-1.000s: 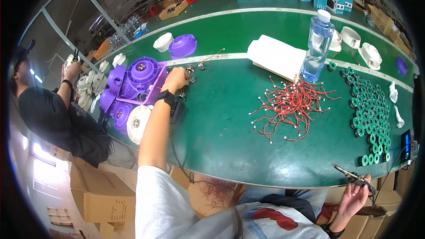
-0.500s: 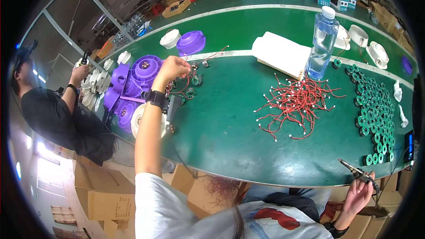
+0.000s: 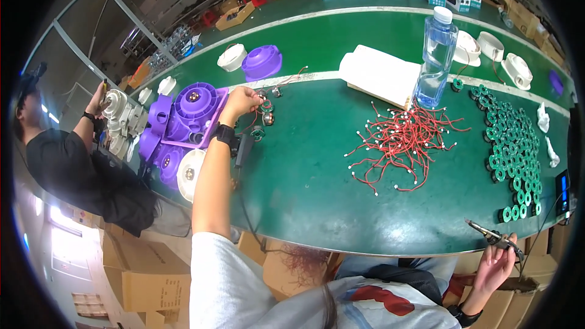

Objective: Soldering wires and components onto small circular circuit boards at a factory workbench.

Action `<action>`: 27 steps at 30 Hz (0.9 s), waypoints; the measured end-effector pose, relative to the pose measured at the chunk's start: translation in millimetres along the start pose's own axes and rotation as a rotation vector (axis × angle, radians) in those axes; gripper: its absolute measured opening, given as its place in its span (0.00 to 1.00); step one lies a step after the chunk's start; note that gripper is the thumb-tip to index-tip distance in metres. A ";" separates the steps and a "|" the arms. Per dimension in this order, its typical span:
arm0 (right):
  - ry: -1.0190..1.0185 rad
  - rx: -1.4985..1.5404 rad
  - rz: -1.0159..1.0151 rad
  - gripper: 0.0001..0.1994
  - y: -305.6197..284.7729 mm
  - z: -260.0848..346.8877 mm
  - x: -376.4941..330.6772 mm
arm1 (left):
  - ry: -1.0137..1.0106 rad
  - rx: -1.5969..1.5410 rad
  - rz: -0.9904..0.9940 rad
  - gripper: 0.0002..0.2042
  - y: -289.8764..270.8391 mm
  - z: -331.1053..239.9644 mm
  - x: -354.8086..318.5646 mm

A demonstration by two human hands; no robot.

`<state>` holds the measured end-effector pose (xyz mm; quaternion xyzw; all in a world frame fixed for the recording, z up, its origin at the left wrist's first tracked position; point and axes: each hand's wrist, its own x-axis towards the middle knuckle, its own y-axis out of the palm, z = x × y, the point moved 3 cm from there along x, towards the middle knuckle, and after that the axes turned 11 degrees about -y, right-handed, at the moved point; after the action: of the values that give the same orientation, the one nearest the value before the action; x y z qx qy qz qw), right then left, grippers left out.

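Note:
My left hand (image 3: 243, 101) reaches across the bench at left, fingers pinched together beside a small group of green ring-shaped coils (image 3: 268, 107) with red wires. What sits between its fingertips is too small to make out. My right hand (image 3: 495, 266) is at the bench's near right edge, closed around a soldering iron (image 3: 496, 239) whose bare tip points up and left over the green top. Between the hands lies a tangled heap of short red wires (image 3: 409, 143) with white connectors. Many green ring coils (image 3: 512, 140) stand in packed rows at right.
Purple fan housings (image 3: 196, 100) and a white round housing (image 3: 190, 173) crowd the left, near a dark grey tool (image 3: 245, 149). A water bottle (image 3: 436, 58) stands by a white box-like piece (image 3: 382, 76). A co-worker (image 3: 85, 158) in black handles white housings (image 3: 119, 116) at far left.
My left hand has shifted slightly down, still pinched by the wired coils. The co-worker's raised hand has moved left. My right hand keeps its place with the soldering iron.

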<state>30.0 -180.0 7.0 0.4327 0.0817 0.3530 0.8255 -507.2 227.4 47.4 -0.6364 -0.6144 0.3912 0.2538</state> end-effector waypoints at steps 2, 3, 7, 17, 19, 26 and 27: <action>0.010 0.010 0.011 0.08 3.1 -3.4 0.5 | 0.062 -0.237 0.096 0.06 4.1 -9.6 -3.0; 0.017 0.008 0.018 0.07 5.0 -4.2 0.7 | 0.062 -0.235 0.096 0.06 3.5 -11.1 -4.2; 0.022 0.024 0.053 0.06 4.1 -6.2 0.8 | 0.121 -0.196 0.067 0.06 2.3 -22.5 -9.7; 0.002 0.021 0.030 0.08 1.2 1.2 1.1 | 0.120 0.209 -0.189 0.05 0.0 -36.9 -17.3; 0.005 0.015 0.029 0.08 -2.1 1.8 3.8 | 0.133 0.241 -0.218 0.06 -1.6 -43.1 -21.7; 0.015 0.018 0.030 0.08 4.8 -2.9 4.4 | 0.075 0.333 -0.257 0.05 3.5 -8.8 -13.6; 0.018 0.006 0.007 0.08 5.0 -1.5 2.7 | 0.096 0.338 -0.297 0.04 3.5 -15.9 -16.3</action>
<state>28.8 -175.3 10.3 0.4321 0.0885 0.3592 0.8224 -491.3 213.6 56.7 -0.5052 -0.6143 0.4161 0.4408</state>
